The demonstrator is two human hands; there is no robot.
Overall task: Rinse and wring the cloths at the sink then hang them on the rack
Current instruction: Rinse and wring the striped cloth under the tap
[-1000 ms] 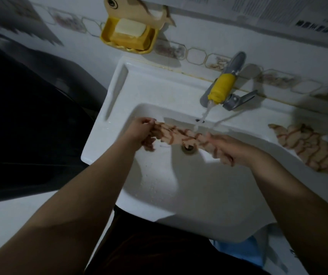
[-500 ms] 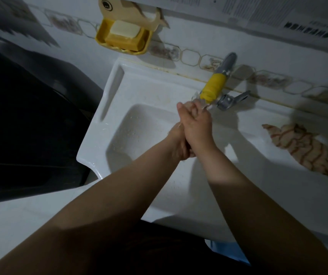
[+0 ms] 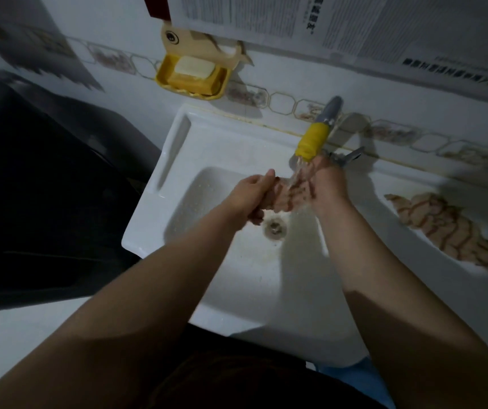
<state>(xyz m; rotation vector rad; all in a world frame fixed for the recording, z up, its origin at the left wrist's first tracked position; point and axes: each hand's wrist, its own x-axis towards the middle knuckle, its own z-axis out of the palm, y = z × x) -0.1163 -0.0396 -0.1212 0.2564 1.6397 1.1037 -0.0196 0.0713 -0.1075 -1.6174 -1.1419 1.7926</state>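
A beige cloth with brown stripes (image 3: 293, 196) is bunched between my two hands over the white sink (image 3: 213, 149), right under running water from the yellow-tipped tap (image 3: 313, 140). My left hand (image 3: 251, 193) grips its left end and my right hand (image 3: 329, 181) holds its right end, just below the spout. A second cloth of the same pattern (image 3: 440, 225) lies twisted on the sink's right ledge. The drain (image 3: 274, 228) shows just below the held cloth. No rack is in view.
A yellow soap dish with a bar of soap (image 3: 194, 73) hangs on the tiled wall above the sink's left corner. Printed paper sheets (image 3: 355, 22) are stuck higher on the wall. A dark bulky object (image 3: 36, 187) stands left of the sink.
A second ago the cloth was stretched twisted between my hands. Then my hands came together under the tap. Now they have parted a little, with the cloth bunched under the water.
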